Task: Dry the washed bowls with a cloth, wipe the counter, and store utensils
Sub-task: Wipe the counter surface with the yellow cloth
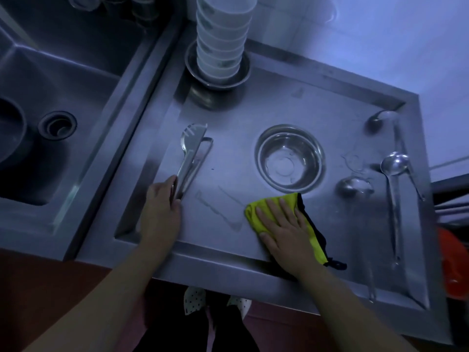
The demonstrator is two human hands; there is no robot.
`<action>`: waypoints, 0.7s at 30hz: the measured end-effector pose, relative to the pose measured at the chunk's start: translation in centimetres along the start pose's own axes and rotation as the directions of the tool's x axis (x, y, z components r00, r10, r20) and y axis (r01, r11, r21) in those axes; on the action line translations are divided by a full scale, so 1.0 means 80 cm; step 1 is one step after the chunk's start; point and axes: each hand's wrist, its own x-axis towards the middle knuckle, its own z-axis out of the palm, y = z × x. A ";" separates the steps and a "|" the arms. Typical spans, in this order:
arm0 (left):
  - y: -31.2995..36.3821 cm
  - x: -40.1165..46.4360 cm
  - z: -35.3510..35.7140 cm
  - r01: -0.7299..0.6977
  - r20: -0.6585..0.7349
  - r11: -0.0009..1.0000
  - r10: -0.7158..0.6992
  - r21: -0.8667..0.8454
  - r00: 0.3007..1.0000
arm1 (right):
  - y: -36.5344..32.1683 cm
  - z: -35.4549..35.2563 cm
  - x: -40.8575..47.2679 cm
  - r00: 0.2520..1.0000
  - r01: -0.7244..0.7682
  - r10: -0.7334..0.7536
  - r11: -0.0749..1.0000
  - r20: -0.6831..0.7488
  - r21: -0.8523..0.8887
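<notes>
Right hand [284,224] lies flat, fingers spread, pressing the yellow cloth [256,212] on the steel counter [228,179]. Left hand [162,207] pinches the tongs [191,156] — 1 long axis pointing away, left of the cloth.

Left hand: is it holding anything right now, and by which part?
The left hand grips the metal tongs at their handle end. The right hand only presses flat on the yellow cloth.

Left hand [162,201] curls its fingers [175,196] closed in a grip; right hand [284,224] lies flat, palm down.
</notes>
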 end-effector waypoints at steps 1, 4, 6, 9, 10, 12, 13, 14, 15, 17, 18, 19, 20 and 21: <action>0.001 0.000 0.001 -0.003 0.003 1.000 0.003 0.009 1.000 | 0.003 0.000 0.005 0.999 -0.024 0.024 1.000 -0.026 0.006; 0.004 -0.002 0.003 0.022 0.025 1.000 -0.023 0.020 0.999 | 0.012 -0.005 0.024 0.987 -0.093 0.097 0.995 -0.125 0.041; 0.011 -0.004 0.003 0.056 0.017 0.998 -0.056 0.036 0.998 | 0.019 -0.011 0.039 0.969 -0.110 0.115 0.993 -0.221 0.033; 0.031 -0.004 0.011 -0.179 -0.116 0.951 0.213 0.252 0.970 | 0.032 -0.020 0.059 0.933 -0.111 0.096 0.993 -0.346 -0.024; 0.040 -0.003 0.020 -0.314 -0.103 0.898 0.360 0.308 0.927 | 0.037 -0.024 0.067 0.931 -0.112 0.096 0.993 -0.351 -0.023; 0.066 0.007 0.048 -0.511 0.047 0.810 0.521 0.287 0.852 | 0.049 -0.034 0.086 0.938 -0.134 0.143 0.990 -0.316 0.052; 0.081 0.014 0.066 -0.572 0.140 0.777 0.556 0.263 0.819 | 0.055 -0.040 0.096 0.934 -0.158 0.184 0.982 -0.307 0.108; 0.097 0.023 0.085 -0.615 0.231 0.743 0.571 0.263 0.788 | 0.063 -0.045 0.108 0.918 -0.189 0.238 0.966 -0.316 0.177; 0.112 0.034 0.105 -0.649 0.307 0.709 0.575 0.275 0.758 | 0.071 -0.051 0.121 0.889 -0.224 0.306 0.939 -0.340 0.260; 0.136 0.060 0.141 -0.717 0.422 0.639 0.589 0.278 0.689 | 0.089 -0.060 0.153 0.812 -0.308 0.461 0.860 -0.358 0.408; 0.143 0.073 0.155 -0.746 0.468 0.603 0.593 0.282 0.656 | 0.097 -0.062 0.170 0.781 -0.365 0.522 0.827 -0.343 0.427; 0.148 0.085 0.165 -0.770 0.509 0.564 0.588 0.300 0.629 | 0.102 -0.063 0.187 0.764 -0.426 0.562 0.809 -0.319 0.405; 0.148 0.095 0.173 -0.786 0.543 0.524 0.577 0.327 0.610 | 0.105 -0.061 0.204 0.763 -0.475 0.578 0.805 -0.291 0.354; 0.148 0.102 0.178 -0.796 0.576 0.489 0.555 0.358 0.600 | 0.105 -0.058 0.218 0.778 -0.502 0.573 0.814 -0.258 0.294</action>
